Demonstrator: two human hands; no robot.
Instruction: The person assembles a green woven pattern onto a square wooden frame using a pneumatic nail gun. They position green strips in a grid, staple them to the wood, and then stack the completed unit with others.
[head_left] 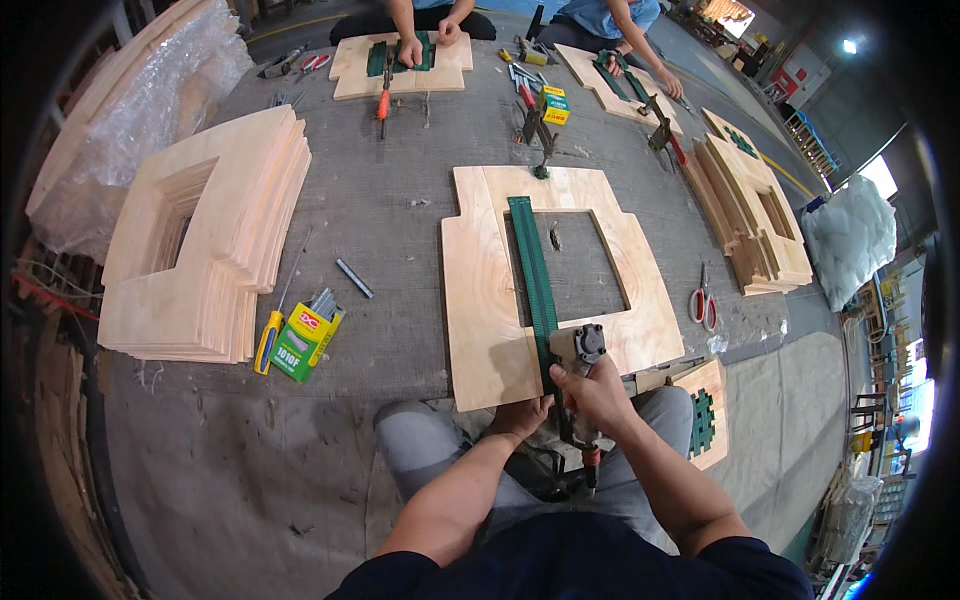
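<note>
Pale plywood frame (480, 290), dark green webbing strap (533, 270), red-handled scissors (704, 303), yellow-handled screwdriver (268, 340).

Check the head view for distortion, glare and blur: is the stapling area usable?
Head view: fisheye bends the table edges, dark vignette at the corners; blown-out daylight glare at far right; the pale plywood frame, green webbing strap and right hand on the metal staple gun stay sharp, evenly lit.

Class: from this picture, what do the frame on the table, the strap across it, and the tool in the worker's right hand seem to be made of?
Frame: pale unfinished plywood, likely, given its visible grain. Strap: green woven webbing, probably fabric, matte. Tool in the right hand: grey metal head, seemingly, with a dull sheen. The left hand steadies the frame's near edge.
</note>
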